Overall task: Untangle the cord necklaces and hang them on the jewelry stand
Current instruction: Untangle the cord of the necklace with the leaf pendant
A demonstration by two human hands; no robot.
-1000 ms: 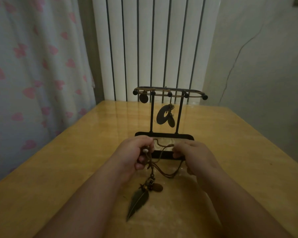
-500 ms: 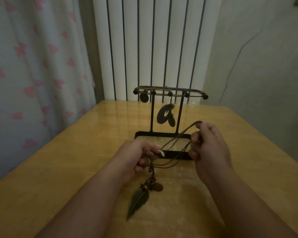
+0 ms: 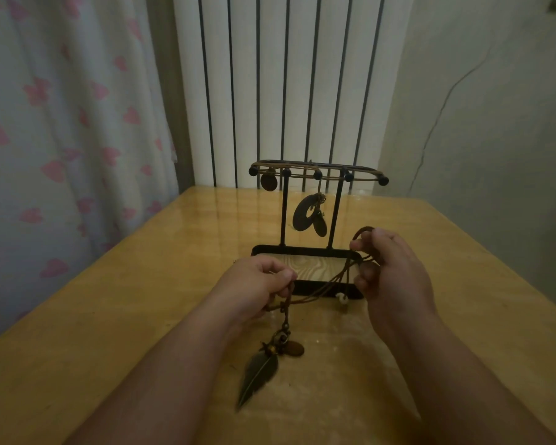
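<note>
Both hands are up in front of me over the wooden table. My left hand has its fingers curled in and pinches the brown cord necklace just above the knot of charms. My right hand is raised a little higher, thumb and forefinger pinching a loop of the same cord, with the other fingers curled underneath. Several strands of the cord run slack between the two hands, crossing in front of the stand's tray.

A small white bead hangs on one strand near the right hand. Below the left hand the charms trail down to the table: a metal feather lies flat on the wood, tip towards me, and a brown oval bead rests just beside its top.

The black jewelry stand sits just beyond my hands, upright on its shallow tray. Cord is already draped along its top bar, with a round disc hanging at the left end and a dark ring-shaped pendant dangling between the two posts.

Behind the table are a white radiator and, on the left, a curtain with pink hearts.
</note>
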